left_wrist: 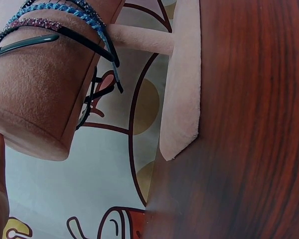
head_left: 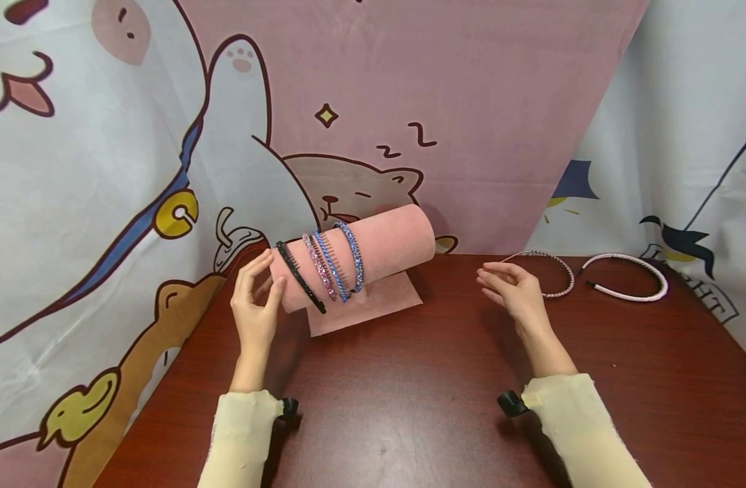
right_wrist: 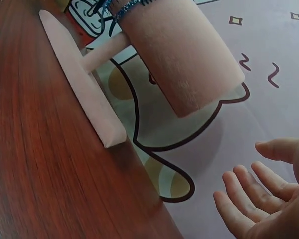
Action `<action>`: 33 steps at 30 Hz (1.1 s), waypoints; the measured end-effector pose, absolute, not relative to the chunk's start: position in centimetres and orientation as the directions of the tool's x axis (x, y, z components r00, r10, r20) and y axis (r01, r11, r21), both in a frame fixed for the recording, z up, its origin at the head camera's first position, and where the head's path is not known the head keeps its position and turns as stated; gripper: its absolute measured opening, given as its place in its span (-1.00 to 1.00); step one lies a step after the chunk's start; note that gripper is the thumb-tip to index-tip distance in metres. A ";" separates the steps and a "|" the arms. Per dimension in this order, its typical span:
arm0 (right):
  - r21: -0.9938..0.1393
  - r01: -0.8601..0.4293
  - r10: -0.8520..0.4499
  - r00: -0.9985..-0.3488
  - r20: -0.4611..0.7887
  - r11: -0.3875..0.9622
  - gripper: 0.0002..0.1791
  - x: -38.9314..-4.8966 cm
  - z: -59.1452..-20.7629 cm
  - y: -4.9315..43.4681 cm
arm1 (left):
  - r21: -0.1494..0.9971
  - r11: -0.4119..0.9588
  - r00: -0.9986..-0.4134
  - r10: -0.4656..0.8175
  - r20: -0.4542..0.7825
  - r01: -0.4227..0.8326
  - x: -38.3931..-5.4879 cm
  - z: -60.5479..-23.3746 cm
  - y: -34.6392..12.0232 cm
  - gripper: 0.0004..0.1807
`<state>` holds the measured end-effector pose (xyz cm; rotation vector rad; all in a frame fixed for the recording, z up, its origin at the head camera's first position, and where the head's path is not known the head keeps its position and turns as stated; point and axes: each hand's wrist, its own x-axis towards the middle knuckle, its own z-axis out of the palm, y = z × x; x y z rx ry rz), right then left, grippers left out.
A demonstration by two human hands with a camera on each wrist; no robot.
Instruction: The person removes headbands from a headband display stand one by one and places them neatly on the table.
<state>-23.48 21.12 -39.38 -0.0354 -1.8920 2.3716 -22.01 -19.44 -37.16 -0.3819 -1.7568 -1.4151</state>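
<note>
A pink headband stand (head_left: 397, 240), a padded roll on a post and flat base, stands at the table's middle left. Around its left part sit a black toothed headband (head_left: 299, 274), a pink glitter headband (head_left: 319, 268), a blue headband with teeth (head_left: 333, 271) and a blue beaded headband (head_left: 352, 257). My left hand (head_left: 255, 295) is at the roll's left end, thumb and fingertips touching its rim with the fingers relaxed. My right hand (head_left: 513, 291) hovers over the table right of the stand, its fingers loosely bent and holding nothing.
Beyond my right hand, a thin beaded headband (head_left: 568, 271) and a white headband (head_left: 644, 297) lie at the back right of the brown table (head_left: 409, 400). A cartoon-printed cloth (head_left: 482, 122) hangs close behind the table and along its sides.
</note>
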 end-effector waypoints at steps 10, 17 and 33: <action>-0.979 -0.080 0.070 -0.995 0.068 -0.188 -0.87 -23.4 -39.0 19.3 | 0.659 0.323 -0.610 -0.250 0.752 0.680 -22.0 -37.1 -19.4 -0.63; -0.985 -0.090 0.048 -0.995 0.083 -0.149 -0.83 -23.3 -39.2 18.1 | 0.655 0.318 -0.606 -0.250 0.755 0.685 -22.0 -37.2 -19.4 -0.63; -0.993 -0.108 0.008 -0.994 0.108 -0.049 -0.65 -23.2 -39.2 15.2 | 0.656 0.321 -0.608 -0.247 0.754 0.683 -22.0 -37.2 -19.5 -0.62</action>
